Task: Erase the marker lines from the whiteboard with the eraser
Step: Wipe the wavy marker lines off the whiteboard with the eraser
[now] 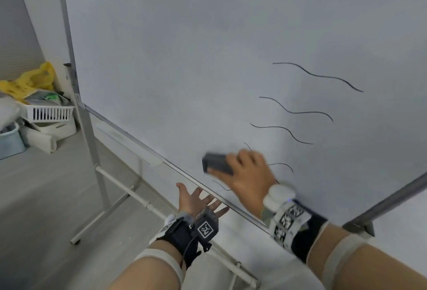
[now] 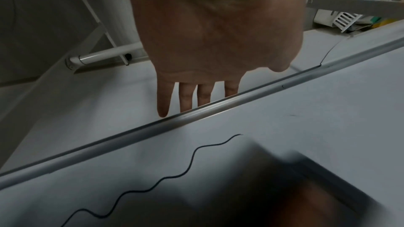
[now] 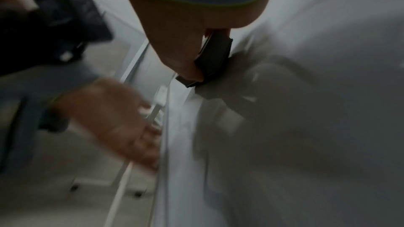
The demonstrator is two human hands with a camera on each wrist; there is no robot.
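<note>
A large whiteboard on a stand carries several wavy black marker lines on its lower right. My right hand grips a dark grey eraser and holds it flat against the board, over the lower lines; short line ends show around the hand. In the right wrist view the eraser is blurred, with my thumb along its side. My left hand is spread with straight fingers under the board's bottom frame, holding nothing. In the left wrist view its fingers reach behind the frame rail.
A white basket, a yellow bag and other clutter sit on the floor at the left. The stand's white leg and crossbar run below the board. A grey bar crosses at the lower right.
</note>
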